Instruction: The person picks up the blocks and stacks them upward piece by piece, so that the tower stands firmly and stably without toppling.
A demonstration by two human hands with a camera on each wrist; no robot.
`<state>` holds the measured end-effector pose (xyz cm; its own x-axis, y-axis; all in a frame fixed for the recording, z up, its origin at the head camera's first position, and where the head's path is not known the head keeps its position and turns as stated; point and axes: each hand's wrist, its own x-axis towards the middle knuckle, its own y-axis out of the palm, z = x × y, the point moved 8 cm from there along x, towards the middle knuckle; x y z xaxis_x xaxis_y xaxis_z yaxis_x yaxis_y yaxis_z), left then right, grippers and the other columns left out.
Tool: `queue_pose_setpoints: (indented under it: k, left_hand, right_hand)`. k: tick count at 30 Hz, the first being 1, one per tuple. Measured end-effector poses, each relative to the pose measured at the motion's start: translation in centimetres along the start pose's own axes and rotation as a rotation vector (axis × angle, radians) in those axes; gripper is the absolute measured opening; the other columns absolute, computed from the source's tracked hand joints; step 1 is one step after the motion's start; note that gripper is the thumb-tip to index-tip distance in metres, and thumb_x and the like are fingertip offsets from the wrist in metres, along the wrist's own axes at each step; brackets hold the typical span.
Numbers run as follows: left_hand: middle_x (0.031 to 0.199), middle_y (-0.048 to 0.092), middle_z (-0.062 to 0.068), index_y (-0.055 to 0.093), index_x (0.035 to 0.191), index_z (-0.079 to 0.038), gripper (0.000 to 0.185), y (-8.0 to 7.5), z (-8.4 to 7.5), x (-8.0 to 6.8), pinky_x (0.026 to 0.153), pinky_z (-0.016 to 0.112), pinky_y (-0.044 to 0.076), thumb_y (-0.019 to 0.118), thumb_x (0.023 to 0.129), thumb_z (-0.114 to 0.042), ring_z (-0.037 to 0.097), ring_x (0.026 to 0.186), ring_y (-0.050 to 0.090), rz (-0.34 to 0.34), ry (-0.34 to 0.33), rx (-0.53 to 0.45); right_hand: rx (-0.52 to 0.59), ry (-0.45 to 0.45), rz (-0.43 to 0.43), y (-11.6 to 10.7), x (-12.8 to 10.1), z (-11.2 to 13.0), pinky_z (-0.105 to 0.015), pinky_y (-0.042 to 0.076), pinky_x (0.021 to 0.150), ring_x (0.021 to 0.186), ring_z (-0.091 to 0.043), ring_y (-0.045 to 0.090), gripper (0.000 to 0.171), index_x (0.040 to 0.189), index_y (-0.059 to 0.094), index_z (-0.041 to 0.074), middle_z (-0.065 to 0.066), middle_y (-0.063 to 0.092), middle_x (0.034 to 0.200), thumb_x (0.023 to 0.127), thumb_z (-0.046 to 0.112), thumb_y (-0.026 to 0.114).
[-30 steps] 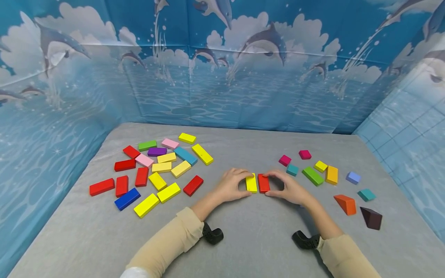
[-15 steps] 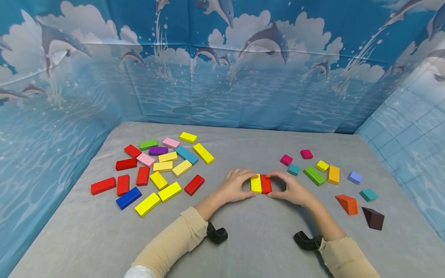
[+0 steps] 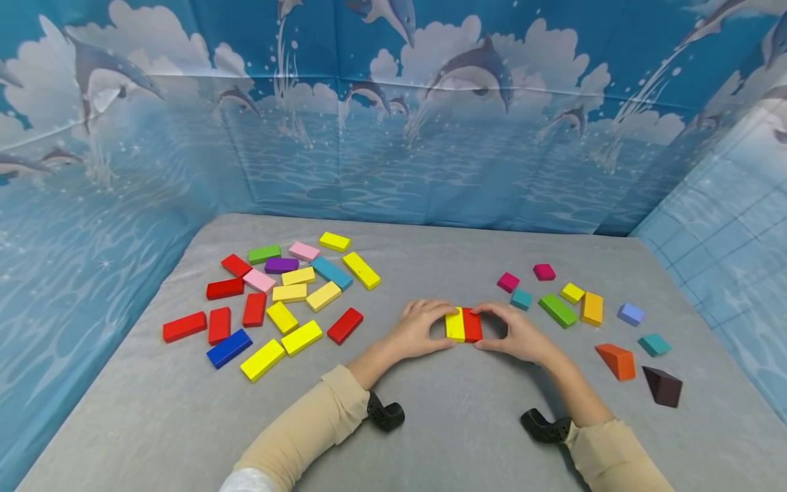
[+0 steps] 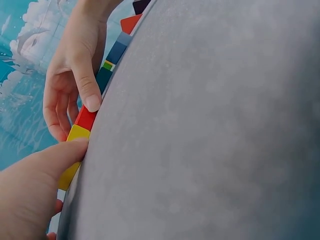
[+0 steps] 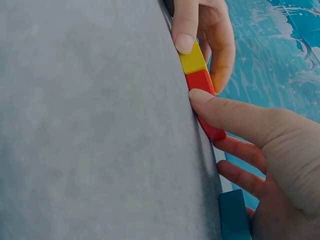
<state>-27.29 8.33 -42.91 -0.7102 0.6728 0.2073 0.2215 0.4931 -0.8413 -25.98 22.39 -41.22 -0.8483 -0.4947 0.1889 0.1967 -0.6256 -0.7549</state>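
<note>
Blue dolphin walls stand around the gray surface. Near its middle, the left hand pinches a yellow block and the right hand pinches a red block. Both blocks lie flat, side by side, touching.

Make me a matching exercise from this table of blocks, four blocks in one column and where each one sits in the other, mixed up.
Column one:
1. yellow block
2. red block
3. dark brown wedge
4. blue block

Column two:
A. near the right edge of the table, beside the orange wedge
B. held by the right hand
C. front of the left pile
D. held by the left hand

Pairs: 1-D, 2-B, 3-A, 4-C
</note>
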Motion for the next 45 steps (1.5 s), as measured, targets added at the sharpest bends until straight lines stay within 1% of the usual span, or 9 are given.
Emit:
queue_pose_setpoints:
  k: [5,10,17,20,24,29,33,38,45]
  left_hand:
    - [0.140,0.039,0.002,0.042,0.137,-0.017,0.068,-1.3,0.3,-0.5,0.103,0.047,0.025,0.070,0.079,-0.038,0.021,0.127,0.035,0.005,0.027,-0.083]
    - [0.142,0.037,0.003,0.041,0.137,-0.015,0.070,-4.6,1.6,-2.3,0.106,0.051,0.020,0.072,0.078,-0.035,0.021,0.129,0.033,-0.019,0.018,-0.105]
    - [0.141,0.039,0.007,0.041,0.137,-0.013,0.070,-8.9,5.4,-6.5,0.104,0.053,0.021,0.073,0.077,-0.030,0.025,0.128,0.033,-0.074,-0.022,-0.056]
    - [0.141,0.038,0.006,0.041,0.138,-0.015,0.069,-10.4,7.5,-8.2,0.104,0.053,0.019,0.072,0.078,-0.030,0.026,0.128,0.033,-0.076,-0.082,-0.034]
    - [0.142,0.037,0.006,0.039,0.139,-0.018,0.068,-11.9,10.3,-10.3,0.104,0.054,0.017,0.070,0.079,-0.029,0.027,0.129,0.031,-0.074,-0.169,-0.007]
    - [0.140,0.039,0.007,0.040,0.138,-0.019,0.068,-13.1,12.5,-12.0,0.103,0.058,0.016,0.070,0.079,-0.031,0.030,0.128,0.030,-0.091,-0.238,0.027]
    - [0.138,0.042,0.007,0.042,0.136,-0.019,0.067,-13.3,13.7,-12.7,0.103,0.059,0.015,0.071,0.077,-0.031,0.031,0.127,0.030,-0.098,-0.277,0.029]
    - [0.135,0.046,0.009,0.045,0.135,-0.017,0.063,-13.3,14.2,-13.1,0.104,0.056,0.016,0.070,0.077,-0.024,0.032,0.126,0.031,-0.105,-0.291,0.006]
    - [0.131,0.051,0.010,0.051,0.130,-0.014,0.055,-13.4,14.2,-13.0,0.104,0.055,0.016,0.066,0.077,-0.013,0.031,0.125,0.032,-0.132,-0.279,-0.011]
  right_hand:
    - [-0.007,-0.027,0.010,-0.1,0.3,0.8,-0.052,0.038,0.092,0.110,-0.030,0.048,0.053,0.117,0.054,0.004,-0.012,0.055,0.118,0.072,0.020,0.078]
    - [-0.030,-0.026,-0.040,-0.4,1.1,2.9,-0.055,0.037,0.093,0.114,-0.031,0.045,0.055,0.121,0.053,0.003,-0.012,0.052,0.123,0.074,0.021,0.076]
    - [-0.048,-0.079,-0.124,1.4,2.9,6.3,-0.056,0.032,0.095,0.117,-0.030,0.042,0.059,0.126,0.050,0.006,-0.013,0.050,0.127,0.075,0.018,0.076]
    - [-0.054,-0.095,-0.142,2.8,3.9,7.6,-0.055,0.031,0.097,0.118,-0.028,0.043,0.061,0.127,0.049,0.006,-0.011,0.050,0.126,0.074,0.019,0.076]
    - [-0.058,-0.086,-0.128,5.2,5.4,8.8,-0.051,0.034,0.097,0.117,-0.024,0.044,0.064,0.129,0.047,0.008,-0.008,0.050,0.126,0.074,0.022,0.077]
    - [-0.027,-0.061,-0.093,8.3,6.9,9.9,-0.050,0.035,0.096,0.116,-0.022,0.044,0.064,0.130,0.046,0.010,-0.007,0.051,0.126,0.075,0.025,0.076]
    - [-0.017,-0.049,-0.079,10.1,7.9,10.5,-0.048,0.035,0.097,0.116,-0.021,0.045,0.064,0.130,0.046,0.010,-0.007,0.050,0.127,0.076,0.029,0.074]
    - [-0.026,-0.037,-0.063,11.8,8.9,11.2,-0.047,0.034,0.097,0.117,-0.022,0.045,0.064,0.130,0.047,0.010,-0.007,0.051,0.126,0.077,0.034,0.073]
    - [-0.100,-0.014,-0.045,13.2,9.6,12.0,-0.049,0.030,0.096,0.116,-0.022,0.045,0.065,0.129,0.048,0.013,-0.006,0.052,0.122,0.076,0.041,0.072]
